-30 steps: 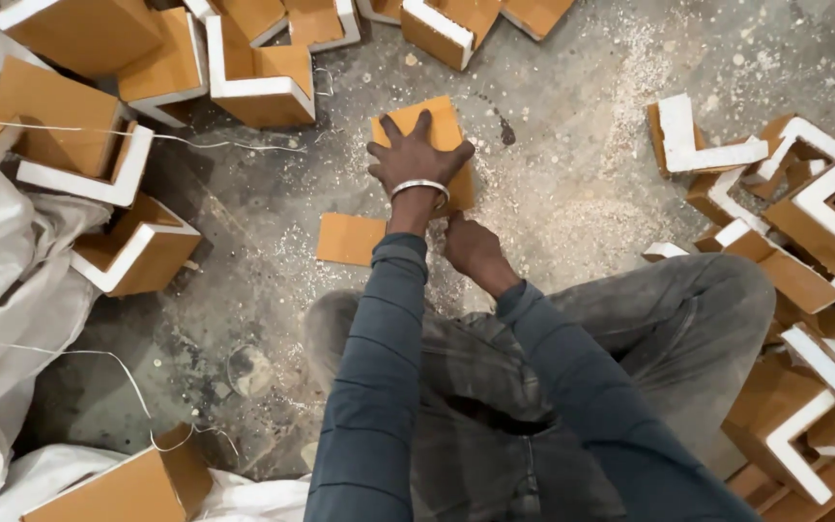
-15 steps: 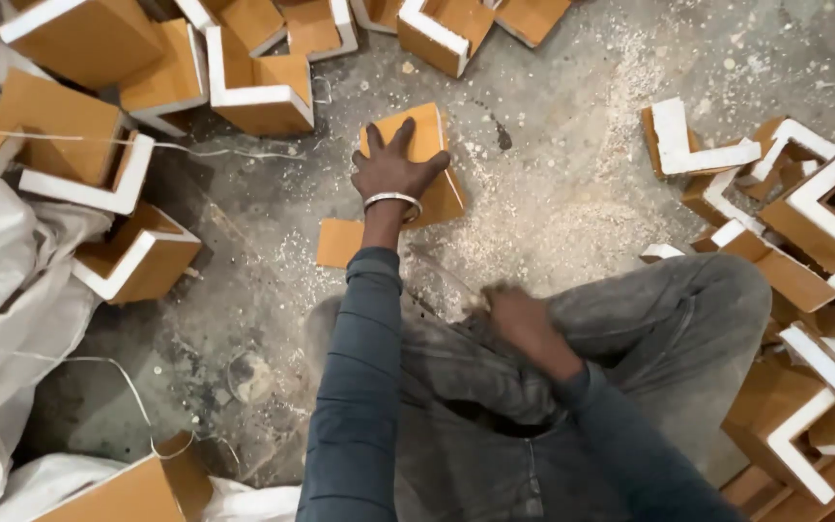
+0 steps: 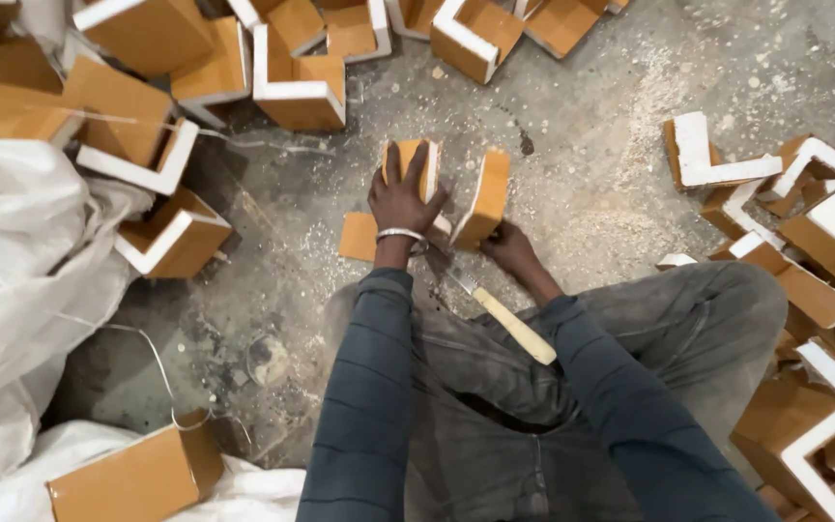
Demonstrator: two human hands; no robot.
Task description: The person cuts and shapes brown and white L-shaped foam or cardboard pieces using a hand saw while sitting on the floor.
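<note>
My left hand [image 3: 401, 200], with a metal bangle on the wrist, rests fingers spread over an orange-brown board piece [image 3: 419, 162] standing on edge on the dusty floor. My right hand [image 3: 511, 247] grips the lower end of a second orange-brown piece [image 3: 488, 196], which leans tilted just right of the first. A flat orange piece [image 3: 357, 236] lies on the floor beside my left wrist. A knife-like tool with a pale wooden handle [image 3: 516, 329] lies across my lap, its blade pointing toward my hands.
Several orange L-shaped corner pieces with white foam edges are heaped at the back [image 3: 297, 82] and at the right [image 3: 823, 251]. White sacks [image 3: 12, 290] lie at the left, with a box [image 3: 137, 474] on them. Sawdust covers the concrete floor [image 3: 611, 145].
The piece my left hand pressed flat now stands on edge. My right hand pulled back to my lap, then came forward to grip a second tilted piece. The wooden-handled tool now shows on my lap.
</note>
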